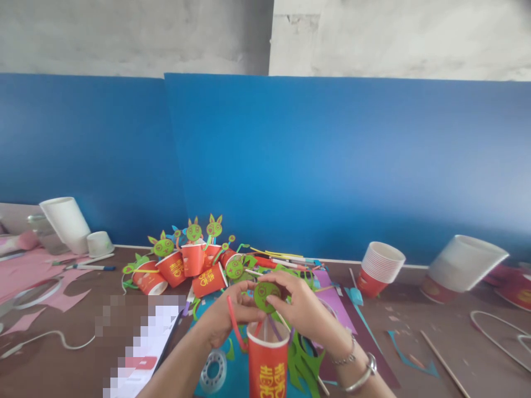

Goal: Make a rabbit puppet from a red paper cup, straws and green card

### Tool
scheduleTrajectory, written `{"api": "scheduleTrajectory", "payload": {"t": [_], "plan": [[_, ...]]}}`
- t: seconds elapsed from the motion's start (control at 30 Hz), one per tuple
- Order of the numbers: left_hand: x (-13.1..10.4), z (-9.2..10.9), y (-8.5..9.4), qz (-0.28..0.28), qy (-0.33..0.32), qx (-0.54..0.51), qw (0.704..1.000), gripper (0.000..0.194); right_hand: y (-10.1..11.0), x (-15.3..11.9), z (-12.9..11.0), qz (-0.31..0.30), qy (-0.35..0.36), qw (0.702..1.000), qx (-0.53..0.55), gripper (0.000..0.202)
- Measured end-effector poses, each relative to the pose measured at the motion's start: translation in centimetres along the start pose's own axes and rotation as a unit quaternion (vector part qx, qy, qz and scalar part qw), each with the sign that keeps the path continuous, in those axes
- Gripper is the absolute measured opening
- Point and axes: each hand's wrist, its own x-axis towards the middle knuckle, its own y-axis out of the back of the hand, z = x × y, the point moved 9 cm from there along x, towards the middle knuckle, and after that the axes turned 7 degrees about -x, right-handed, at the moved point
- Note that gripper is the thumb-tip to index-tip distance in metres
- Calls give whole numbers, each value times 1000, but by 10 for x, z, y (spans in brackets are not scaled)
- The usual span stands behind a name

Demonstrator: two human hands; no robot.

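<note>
Both hands meet above a red paper cup (267,359) with yellow characters, which stands upright close to me. Between the fingers is a round green paper face (266,297) with drawn features. My left hand (234,309) pinches its left edge, while my right hand (296,301) grips the right side with the thumb across its front. Drinking straws stick up out of the cup, and a red straw (235,320) leans outside its left rim. Whether a straw is joined to the face is hidden by the fingers.
Several red cups with green animal faces (193,260) crowd the back left. A tape roll (213,371) and green paper scraps (302,359) lie near the cup. Stacked cups (379,268) stand at right. A pixelated area covers something at left. A blue partition (332,166) rises behind.
</note>
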Motion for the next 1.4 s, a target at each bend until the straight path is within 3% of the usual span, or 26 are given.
{"api": "scheduleTrajectory", "payload": {"t": [0.17, 0.3, 0.57, 0.67, 0.77, 0.87, 1.0, 1.13, 1.4], "plan": [[2, 0, 6, 27, -23, 21, 999, 56, -5, 0, 1, -11, -9, 1000, 14, 45], [4, 3, -2, -9, -47, 15, 999, 59, -10, -1, 14, -31, -57, 997, 51, 51], [4, 4, -6, -11, -54, 50, 997, 64, -14, -1, 22, -75, -96, 990, 78, 45], [7, 2, -3, 1, -52, 15, 999, 64, -9, 1, 25, -51, -101, 988, 106, 42], [9, 1, -4, -6, -58, -90, 994, 56, -3, 4, 32, -17, -108, 978, 176, 42], [10, -1, -12, -50, -69, -160, 983, 70, 5, 6, 38, 26, -116, 968, 223, 43], [7, -4, -21, -74, -100, -55, 991, 80, 16, 8, 38, 71, -109, 968, 215, 41], [4, -5, -26, -80, -94, -2, 992, 77, 10, 7, 37, 4, -114, 980, 163, 15], [3, -16, -28, -116, -31, -9, 993, 73, 7, -5, 28, -94, -101, 984, 112, 11]]}}
